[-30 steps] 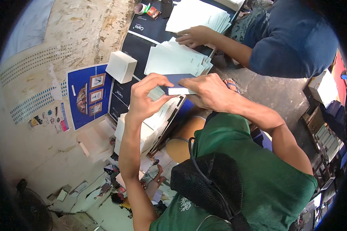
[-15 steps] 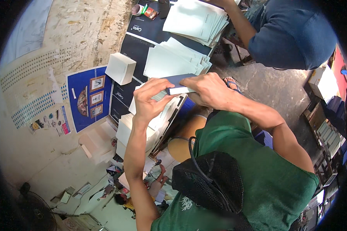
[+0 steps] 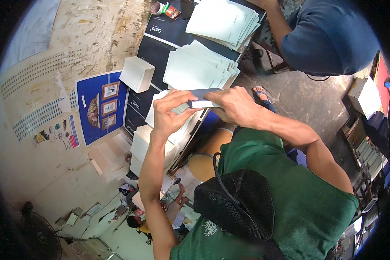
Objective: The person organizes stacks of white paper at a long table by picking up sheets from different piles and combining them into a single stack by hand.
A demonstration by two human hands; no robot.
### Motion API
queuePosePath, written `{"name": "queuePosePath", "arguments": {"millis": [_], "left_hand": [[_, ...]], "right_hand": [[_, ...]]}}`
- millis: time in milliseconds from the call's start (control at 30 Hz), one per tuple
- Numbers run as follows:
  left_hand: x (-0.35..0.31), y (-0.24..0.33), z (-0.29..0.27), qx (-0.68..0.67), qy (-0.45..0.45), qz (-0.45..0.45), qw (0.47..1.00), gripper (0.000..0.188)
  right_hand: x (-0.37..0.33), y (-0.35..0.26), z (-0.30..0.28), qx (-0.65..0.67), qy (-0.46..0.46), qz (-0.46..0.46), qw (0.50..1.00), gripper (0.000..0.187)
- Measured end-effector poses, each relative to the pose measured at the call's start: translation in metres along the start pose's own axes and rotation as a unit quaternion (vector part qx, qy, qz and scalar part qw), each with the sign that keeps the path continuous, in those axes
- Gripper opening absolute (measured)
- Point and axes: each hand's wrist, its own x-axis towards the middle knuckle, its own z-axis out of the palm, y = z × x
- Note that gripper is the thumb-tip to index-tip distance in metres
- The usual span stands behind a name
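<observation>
Both my hands grip a thick book (image 3: 203, 104) with a dark blue cover and white page edges, held up over the table's near edge. My left hand (image 3: 171, 110) pinches one end between thumb and fingers. Across the other end lies my right hand (image 3: 238, 106), fingers over the cover. Beneath the book are white stacks of paper (image 3: 154, 141), partly hidden by my left arm. Just beyond my hands, fanned white booklets (image 3: 197, 67) lie on the black table top (image 3: 154, 52).
A block of white paper (image 3: 137, 74) stands by the wall, and more white sheets (image 3: 223, 21) lie farther off. A person in a dark blue top (image 3: 329, 39) is at the far right. A round tan stool (image 3: 203, 164) stands below the table; a fan (image 3: 39, 234) is at lower left.
The book stays in both hands, nearly in place. The view has shifted slightly, and the person in blue has moved a little.
</observation>
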Motion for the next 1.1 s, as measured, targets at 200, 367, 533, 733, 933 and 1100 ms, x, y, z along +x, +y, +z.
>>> {"name": "queuePosePath", "arguments": {"millis": [200, 367, 533, 733, 933, 1100], "left_hand": [[-0.003, -0.005, 0.005, -0.019, 0.009, -0.007, 1.0, 0.029], [-0.004, -0.007, 0.006, -0.023, 0.012, -0.009, 1.0, 0.03], [-0.003, -0.007, 0.007, -0.014, 0.011, -0.008, 1.0, 0.031], [-0.001, -0.008, 0.007, -0.019, 0.012, -0.009, 1.0, 0.031], [-0.007, -0.012, 0.008, -0.057, 0.011, -0.028, 0.998, 0.032], [-0.013, 0.001, 0.0, -0.077, 0.002, -0.053, 0.996, 0.039]], "right_hand": [[-0.002, 0.0, 0.002, -0.02, 0.013, -0.002, 1.0, 0.021], [-0.002, 0.0, 0.002, -0.021, 0.021, -0.004, 1.0, 0.019], [-0.001, 0.001, 0.001, -0.025, 0.02, -0.001, 0.999, 0.019], [0.0, 0.001, 0.0, -0.025, 0.011, 0.008, 1.0, 0.02], [0.0, -0.001, -0.003, -0.003, -0.006, 0.013, 1.0, 0.025], [-0.003, -0.014, -0.015, 0.02, -0.033, 0.005, 0.999, 0.029]]}}
